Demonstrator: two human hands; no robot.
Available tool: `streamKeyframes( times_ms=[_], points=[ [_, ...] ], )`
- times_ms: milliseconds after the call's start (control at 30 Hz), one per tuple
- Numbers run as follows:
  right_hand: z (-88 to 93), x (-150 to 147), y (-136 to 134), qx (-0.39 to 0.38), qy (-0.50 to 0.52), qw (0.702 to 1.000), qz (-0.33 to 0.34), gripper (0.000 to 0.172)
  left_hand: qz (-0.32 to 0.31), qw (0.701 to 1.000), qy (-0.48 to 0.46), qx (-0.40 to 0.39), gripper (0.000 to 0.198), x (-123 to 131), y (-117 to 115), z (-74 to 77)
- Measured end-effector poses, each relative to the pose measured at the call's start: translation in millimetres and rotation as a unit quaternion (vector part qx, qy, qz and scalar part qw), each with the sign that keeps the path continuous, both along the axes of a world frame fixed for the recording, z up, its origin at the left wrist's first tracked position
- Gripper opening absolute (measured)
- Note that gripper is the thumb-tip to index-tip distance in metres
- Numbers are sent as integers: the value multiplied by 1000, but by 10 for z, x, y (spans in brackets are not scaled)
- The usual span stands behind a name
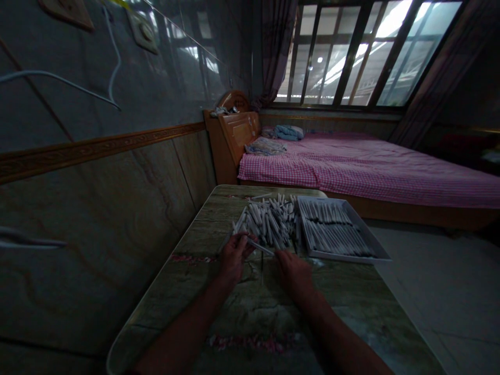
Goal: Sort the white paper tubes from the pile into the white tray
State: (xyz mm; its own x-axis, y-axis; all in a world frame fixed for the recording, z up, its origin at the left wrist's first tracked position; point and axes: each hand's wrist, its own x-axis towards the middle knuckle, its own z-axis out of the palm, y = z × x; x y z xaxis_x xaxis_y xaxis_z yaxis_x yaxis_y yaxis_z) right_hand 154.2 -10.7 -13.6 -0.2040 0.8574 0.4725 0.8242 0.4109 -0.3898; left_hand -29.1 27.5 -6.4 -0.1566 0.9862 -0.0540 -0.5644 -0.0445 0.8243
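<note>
A thin whitish stick, perhaps a pen (261,247), is stretched between my two hands just above the table. My left hand (234,255) pinches its left end, and my right hand (294,270) is closed around its right end. Directly beyond my hands lies a loose pile of similar pale sticks (271,219), pointing many ways. To the right of the pile a shallow white box (380,257) holds more of them in two neat rows, with dark ends along the middle. The dim light hides finer detail of the sticks.
The wood-patterned table (234,323) has rounded corners and stands beside a tiled wall (117,219). Behind it is a bed (351,161) with a pink checked sheet and a wooden headboard (238,135). Loose cables (62,78) hang at the left. A window (351,57) lies beyond.
</note>
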Motion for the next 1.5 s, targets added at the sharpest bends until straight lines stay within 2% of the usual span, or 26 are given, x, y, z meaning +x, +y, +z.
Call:
streamKeyframes(
  times_ms=[100, 200, 267, 400, 500, 567, 633, 667, 733, 800, 867, 933, 1033, 1233, 1367, 1500],
  points=[
    [-4, -3, -11, -46, 25, 999, 4, 25, 1, 1000, 2, 2, 38, 26, -23, 9],
    [15, -13, 18, -133, 134, 982, 13, 27, 0, 1000, 7, 0, 37, 43, -27, 10],
    [45, -16, 49, -200, 219, 955, 29, 28, -3, 1000, 18, 0, 37, 47, -24, 10],
    [121, -13, 65, -321, 351, 877, 66, 36, -11, 999, 34, 16, 40, 49, -29, 28],
    [180, 9, 41, -352, 374, 852, 100, 39, -16, 999, 32, 26, 49, 61, -53, 68],
    [236, 70, 42, -355, 357, 856, 119, 36, -26, 999, 27, 33, 57, 73, -78, 97],
    [323, 198, 68, -328, 325, 881, 104, 31, -32, 998, 24, 40, 60, 83, -104, 117],
    [379, 289, 89, -298, 297, 904, 75, 28, -32, 998, 27, 42, 60, 86, -117, 122],
    [508, 512, 135, -210, 208, 955, -23, 26, -33, 997, 50, 44, 59, 90, -140, 121],
    [629, 750, 178, -147, 87, 974, -148, 27, -32, 993, 100, 46, 57, 95, -157, 107],
    [707, 951, 212, -144, -17, 957, -250, 28, -30, 986, 158, 52, 53, 104, -169, 81],
    [729, 1083, 233, -168, -88, 934, -303, 30, -33, 976, 205, 62, 49, 117, -177, 42],
    [684, 1148, 247, -193, -145, 912, -332, 31, -49, 963, 251, 83, 41, 129, -196, -26],
    [579, 1114, 258, -187, -186, 899, -349, 31, -92, 943, 300, 110, 31, 148, -266, -71],
    [545, 1145, 263, -190, -184, 896, -356, 32, -10, 958, 273, 90, 32, 153, -233, -24],
    [556, 1095, 221, -132, -173, 915, -340, 29, 58, 963, 247, 87, 31, 124, -170, 17]
  ],
)
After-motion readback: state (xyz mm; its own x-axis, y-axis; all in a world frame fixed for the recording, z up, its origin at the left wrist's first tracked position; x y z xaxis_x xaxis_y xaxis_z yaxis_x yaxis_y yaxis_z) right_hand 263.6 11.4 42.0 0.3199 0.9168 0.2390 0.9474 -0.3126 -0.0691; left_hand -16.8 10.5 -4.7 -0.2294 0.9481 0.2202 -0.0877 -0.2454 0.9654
